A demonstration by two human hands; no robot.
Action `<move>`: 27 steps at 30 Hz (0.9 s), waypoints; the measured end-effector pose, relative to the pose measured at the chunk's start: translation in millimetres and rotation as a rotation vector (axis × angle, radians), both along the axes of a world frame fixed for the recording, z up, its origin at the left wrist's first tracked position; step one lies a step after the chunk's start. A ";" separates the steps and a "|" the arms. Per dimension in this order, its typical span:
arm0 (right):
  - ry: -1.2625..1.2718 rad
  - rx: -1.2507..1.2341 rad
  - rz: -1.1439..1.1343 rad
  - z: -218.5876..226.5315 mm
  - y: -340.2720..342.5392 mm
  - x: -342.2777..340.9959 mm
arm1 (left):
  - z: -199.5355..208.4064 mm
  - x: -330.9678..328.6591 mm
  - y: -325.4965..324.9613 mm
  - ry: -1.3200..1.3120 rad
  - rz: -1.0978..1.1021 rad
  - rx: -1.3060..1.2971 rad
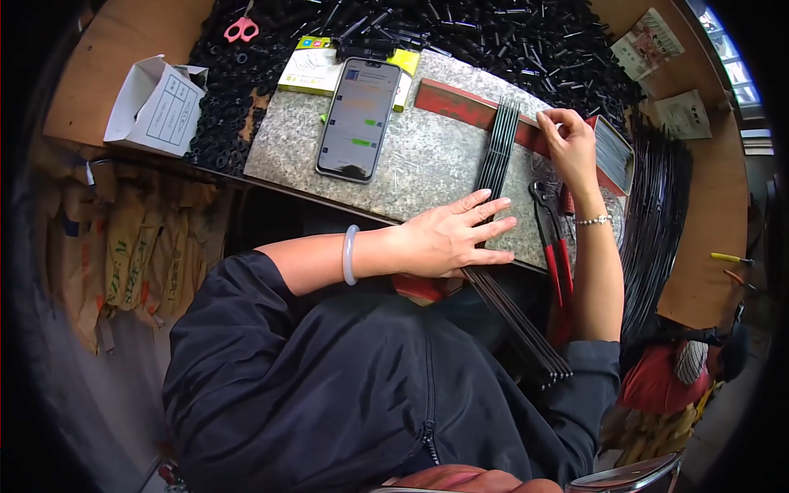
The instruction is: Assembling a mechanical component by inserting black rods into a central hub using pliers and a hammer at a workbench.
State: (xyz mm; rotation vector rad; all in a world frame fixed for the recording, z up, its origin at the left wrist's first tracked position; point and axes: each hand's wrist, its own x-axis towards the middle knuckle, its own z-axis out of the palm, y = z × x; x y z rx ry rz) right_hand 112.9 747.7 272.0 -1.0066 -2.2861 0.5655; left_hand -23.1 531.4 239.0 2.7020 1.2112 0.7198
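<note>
A row of thin black rods (496,164) runs across the grey speckled board (283,152), over its near edge and down toward my lap. My left hand (448,238) lies flat on these rods with its fingers spread. The rods' far ends rest across a long red metal bar (460,105). By the bar's right part, my right hand (573,146) is closed in a pinch. Whatever is between its fingertips is too small to make out. Close to that hand stands a red box (600,127) of thin grey wires. Red-handled pliers (551,234) lie below it.
A phone (355,119) lies on the board before a yellow-and-white box (312,70). Heaps of black parts (526,41) cover the far side, with pink scissors (241,29) at left. A white carton (156,107) stands left; long black rods (657,205) lie right.
</note>
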 end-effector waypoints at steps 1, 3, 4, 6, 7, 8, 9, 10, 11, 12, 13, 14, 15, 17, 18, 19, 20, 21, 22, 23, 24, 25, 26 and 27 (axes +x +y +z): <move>-0.018 0.005 -0.005 -2.9 3.8 -0.9 | -0.8 0.3 0.8 0.006 0.002 -0.006; -0.023 0.002 -0.007 -6.9 10.4 -3.5 | -1.4 -0.4 2.1 0.013 -0.015 -0.004; -0.024 0.003 -0.007 -7.1 12.6 -5.2 | -1.0 -1.3 2.1 0.024 -0.023 -0.008; -0.087 -0.067 0.002 -7.2 15.7 -7.6 | 2.8 -2.9 1.3 0.017 -0.029 -0.024; -0.079 -0.091 0.001 -7.7 16.6 -10.3 | 4.5 -3.8 1.1 0.014 -0.033 -0.040; -0.080 -0.091 0.003 -8.1 16.1 -12.1 | 3.1 -3.7 1.6 0.014 -0.032 -0.041; -0.068 -0.111 0.006 -8.3 15.3 -13.6 | 1.0 -3.3 2.1 -0.006 -0.034 -0.044; -0.056 -0.131 0.010 -8.2 14.7 -15.1 | -0.3 -3.4 2.3 -0.025 -0.035 -0.048; -0.057 -0.132 0.012 -7.3 14.4 -16.2 | -0.8 -3.6 2.3 -0.025 -0.033 -0.049; -0.058 -0.158 0.012 -5.8 14.0 -17.1 | -1.3 -3.6 2.1 -0.016 -0.025 -0.030; -0.060 -0.185 0.011 -4.6 13.6 -17.6 | -1.6 -3.6 2.1 -0.007 -0.017 -0.011; -0.061 -0.186 0.012 -4.2 13.3 -17.6 | -1.2 -3.7 2.1 -0.007 -0.015 -0.012; -0.065 -0.196 0.010 -3.9 13.3 -17.2 | -0.1 -3.8 2.2 -0.010 -0.018 -0.019; -0.071 -0.207 0.007 -5.3 14.9 -16.3 | -0.4 -4.1 2.3 -0.013 -0.022 -0.027; -0.055 -0.201 0.015 -7.6 16.5 -15.7 | -1.2 -4.1 2.3 -0.017 -0.016 -0.009; -0.039 -0.195 0.023 -8.1 16.6 -16.5 | -1.8 -4.2 2.2 -0.022 -0.010 0.008; -0.040 -0.196 0.024 -7.1 16.0 -16.8 | -1.7 -4.3 2.3 -0.023 -0.008 0.007; -0.063 -0.209 0.021 -4.4 14.6 -17.1 | -1.2 -4.3 2.4 -0.024 -0.007 0.002; -0.087 -0.222 0.016 -2.6 13.7 -17.2 | -0.8 -4.3 2.6 -0.025 -0.008 -0.001; -0.088 -0.222 0.016 -3.5 14.5 -16.8 | -0.8 -4.3 2.6 -0.026 -0.008 -0.001; -0.070 -0.244 0.029 -5.1 15.9 -15.8 | -0.8 -4.2 2.6 -0.028 -0.003 0.010; -0.052 -0.266 0.041 -6.1 16.8 -15.2 | -0.9 -4.1 2.5 -0.030 0.002 0.021; -0.053 -0.267 0.041 -5.7 16.8 -15.0 | -0.9 -4.0 2.7 -0.031 0.002 0.020; -0.063 -0.273 0.036 -4.7 16.7 -14.7 | -0.8 -3.8 3.0 -0.036 -0.001 0.018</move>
